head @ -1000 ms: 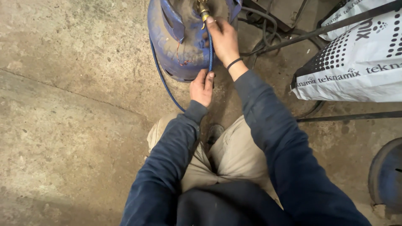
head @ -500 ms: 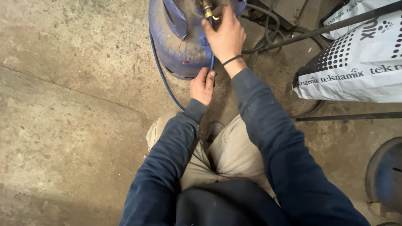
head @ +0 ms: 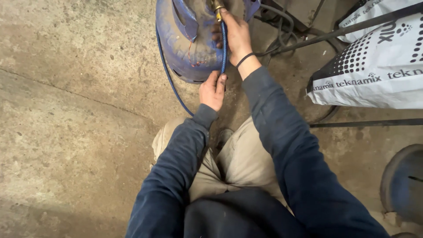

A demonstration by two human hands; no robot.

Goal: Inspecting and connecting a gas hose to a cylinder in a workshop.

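Observation:
A worn blue gas cylinder [head: 185, 48] stands on the concrete floor at the top of the head view. A brass fitting [head: 217, 8] sits on its top, and a blue hose [head: 224, 44] runs down from it. My right hand [head: 235, 37] rests on the cylinder top with its fingers at the brass fitting and the upper end of the hose. My left hand [head: 213, 90] pinches the hose lower down, just below the cylinder. The rest of the hose loops round the cylinder's left side.
A white printed sack [head: 374, 66] lies at the right on a dark metal frame [head: 365, 123]. Black cables [head: 282, 26] coil behind the cylinder. A dark round object [head: 403, 180] sits at the lower right. My knees in beige trousers [head: 238, 163] are below.
My right hand has shifted from covering the brass fitting to its right side, so the fitting and hose show more. The left hand stays on the hose.

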